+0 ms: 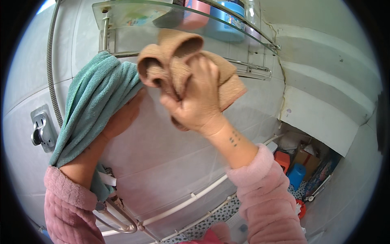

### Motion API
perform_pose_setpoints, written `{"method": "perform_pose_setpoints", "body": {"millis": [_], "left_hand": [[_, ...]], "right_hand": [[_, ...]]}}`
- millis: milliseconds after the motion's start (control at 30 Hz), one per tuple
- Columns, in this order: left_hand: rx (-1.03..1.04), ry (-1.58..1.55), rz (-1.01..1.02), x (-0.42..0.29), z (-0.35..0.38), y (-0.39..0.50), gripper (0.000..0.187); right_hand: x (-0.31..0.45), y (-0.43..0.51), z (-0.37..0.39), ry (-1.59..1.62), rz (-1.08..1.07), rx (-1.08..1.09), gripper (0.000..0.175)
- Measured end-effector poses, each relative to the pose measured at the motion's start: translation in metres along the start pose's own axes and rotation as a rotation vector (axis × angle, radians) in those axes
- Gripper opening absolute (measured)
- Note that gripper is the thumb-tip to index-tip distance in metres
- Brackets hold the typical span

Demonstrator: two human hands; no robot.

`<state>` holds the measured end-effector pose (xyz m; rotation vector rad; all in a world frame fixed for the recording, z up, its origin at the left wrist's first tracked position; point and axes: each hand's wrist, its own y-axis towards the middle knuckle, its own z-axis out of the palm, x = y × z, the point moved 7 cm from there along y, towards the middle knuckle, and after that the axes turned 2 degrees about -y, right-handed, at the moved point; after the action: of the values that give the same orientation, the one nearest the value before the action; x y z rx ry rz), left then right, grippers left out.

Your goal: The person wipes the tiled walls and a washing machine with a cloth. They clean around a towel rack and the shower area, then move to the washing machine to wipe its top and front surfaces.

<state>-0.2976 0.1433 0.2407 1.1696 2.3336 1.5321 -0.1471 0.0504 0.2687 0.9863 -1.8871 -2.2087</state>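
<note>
My right hand [199,100] grips a bunched tan towel [227,68], whose folds stand up in loose loops in front of the shelf's lower rail. A teal towel [91,85] hangs at the left end of that rail and drapes down over my left forearm. Beneath its edge, part of my left hand [123,119] shows close to the tiled wall. The towel hides the fingers, so what they touch cannot be told. Pink fleece sleeves cover both forearms below the wrists.
A glass shelf [137,13] with metal rails holds a blue container [227,21] and a pink one [195,13]. A shower hose [51,61] and a wall socket [44,128] are at left. White pipes [186,201] run low along the wall. A cardboard box [306,160] sits at right.
</note>
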Motion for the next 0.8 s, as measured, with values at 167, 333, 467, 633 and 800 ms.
{"method": "perform_pose_setpoints", "body": {"millis": [167,333,467,633,800], "left_hand": [[-0.234,0.574,0.298,-0.030,-0.003,-0.007,0.036],[-0.167,0.526,0.309,-0.022,0.005,-0.005,0.035],[-0.127,1.038,0.342,-0.003,0.047,-0.008,0.034],[-0.154,0.957,0.295,-0.010,0.025,-0.006,0.029],[-0.132,0.462,0.145,-0.009,0.010,0.003,0.025]], "right_hand": [[-0.100,-0.054,-0.036,-0.069,0.111,-0.075,0.063],[-0.221,-0.115,-0.080,-0.294,0.310,0.149,0.063],[-0.255,-0.123,-0.093,-0.388,0.488,0.240,0.052],[-0.130,-0.066,-0.052,-0.280,0.363,0.066,0.039],[0.002,-0.002,-0.003,-0.088,-0.001,0.061,0.041]]}}
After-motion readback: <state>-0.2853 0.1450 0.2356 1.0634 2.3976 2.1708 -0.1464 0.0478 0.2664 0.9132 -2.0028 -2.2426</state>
